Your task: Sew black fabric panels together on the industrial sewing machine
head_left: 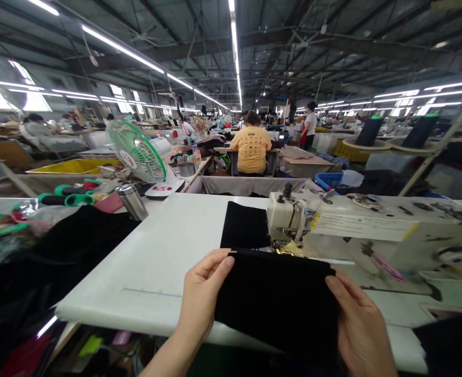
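A black fabric piece point(275, 298) is held up over the front edge of the white sewing table point(164, 262). My left hand point(203, 296) grips its left edge, thumb on top. At the fabric's right edge my right hand point(358, 327) does the same. A second black fabric piece point(244, 226) lies flat on the table just beyond, beside the head of the cream sewing machine point(372, 230), which stretches off to the right.
A heap of black cloth point(50, 262) lies at the left, with a steel flask point(132, 201), green-ended spools point(71, 198) and a small green fan point(138, 154) behind it. A person in a yellow shirt point(251, 149) sits ahead with their back to me. Other workstations fill the hall.
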Demonstrator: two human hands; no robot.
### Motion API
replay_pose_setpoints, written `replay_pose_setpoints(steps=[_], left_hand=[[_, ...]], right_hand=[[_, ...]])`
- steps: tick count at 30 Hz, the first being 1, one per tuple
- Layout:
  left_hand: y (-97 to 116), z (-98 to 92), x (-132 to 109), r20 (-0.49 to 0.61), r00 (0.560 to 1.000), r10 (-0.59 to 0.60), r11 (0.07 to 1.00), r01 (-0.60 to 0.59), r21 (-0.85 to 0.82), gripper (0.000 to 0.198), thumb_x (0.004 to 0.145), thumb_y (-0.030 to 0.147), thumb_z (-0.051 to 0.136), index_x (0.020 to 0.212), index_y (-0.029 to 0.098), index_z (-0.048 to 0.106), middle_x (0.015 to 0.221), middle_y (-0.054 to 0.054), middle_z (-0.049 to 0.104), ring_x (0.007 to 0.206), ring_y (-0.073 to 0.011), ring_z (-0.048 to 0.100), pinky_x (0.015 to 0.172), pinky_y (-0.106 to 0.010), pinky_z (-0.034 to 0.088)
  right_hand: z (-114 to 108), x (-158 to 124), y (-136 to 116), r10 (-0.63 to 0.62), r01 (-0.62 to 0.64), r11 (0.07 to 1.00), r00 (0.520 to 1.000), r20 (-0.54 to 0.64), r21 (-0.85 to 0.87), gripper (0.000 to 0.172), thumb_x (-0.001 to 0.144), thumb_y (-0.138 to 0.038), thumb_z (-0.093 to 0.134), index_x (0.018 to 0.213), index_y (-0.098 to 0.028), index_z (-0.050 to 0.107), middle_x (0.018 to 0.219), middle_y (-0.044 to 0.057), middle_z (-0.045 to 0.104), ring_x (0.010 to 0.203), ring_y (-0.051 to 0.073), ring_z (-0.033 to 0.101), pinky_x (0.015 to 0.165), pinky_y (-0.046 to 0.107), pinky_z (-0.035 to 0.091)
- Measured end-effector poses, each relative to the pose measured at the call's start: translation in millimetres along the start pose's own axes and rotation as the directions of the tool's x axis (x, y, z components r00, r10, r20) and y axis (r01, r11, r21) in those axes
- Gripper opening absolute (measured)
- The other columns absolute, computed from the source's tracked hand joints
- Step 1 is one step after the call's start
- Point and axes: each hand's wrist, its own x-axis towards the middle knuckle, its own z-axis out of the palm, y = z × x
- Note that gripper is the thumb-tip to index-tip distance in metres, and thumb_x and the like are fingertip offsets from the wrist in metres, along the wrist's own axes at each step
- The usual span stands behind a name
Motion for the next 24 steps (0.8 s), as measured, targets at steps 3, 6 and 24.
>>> replay_pose_setpoints(steps=[3,6,24], left_hand=[[4.2,2.1,-2.0,-0.072,0.997,-0.031,0.999,0.028,-0.039,0.027,0.061,0.037,0.088,0.080,0.020,0.080,0.084,-0.005,0.078,0.080,-0.0179,0.069,0.075,-0.023,0.054],[6.7,2.4,-2.7,-0.084,0.995,-0.062,0.996,0.055,-0.076,0.028,0.060,0.038,0.089,0.079,0.020,0.079,0.080,-0.005,0.078,0.075,-0.0161,0.068,0.071,-0.022,0.054],[8.0,-1.1,2.3,-0.117,0.993,-0.001,1.000,0.000,-0.006,0.030,0.060,0.038,0.090,0.075,0.016,0.075,0.073,-0.002,0.073,0.069,-0.0117,0.063,0.068,-0.019,0.050]], right_hand=[[0.8,-1.8,-2.1,0.041,-0.040,0.998,0.999,-0.011,0.053,0.047,0.043,-0.040,0.095,0.083,-0.022,0.078,0.101,0.003,0.077,0.115,0.025,0.065,0.092,0.026,0.056],[-0.5,-4.2,-3.5,0.059,-0.059,0.996,0.998,-0.001,0.070,0.047,0.044,-0.042,0.094,0.084,-0.022,0.078,0.103,0.003,0.077,0.116,0.025,0.064,0.087,0.023,0.058],[-7.0,0.6,-7.9,-0.050,0.052,0.998,0.996,0.067,-0.026,0.043,0.044,-0.038,0.095,0.081,-0.021,0.080,0.091,0.003,0.076,0.095,0.021,0.069,0.083,0.022,0.056]])
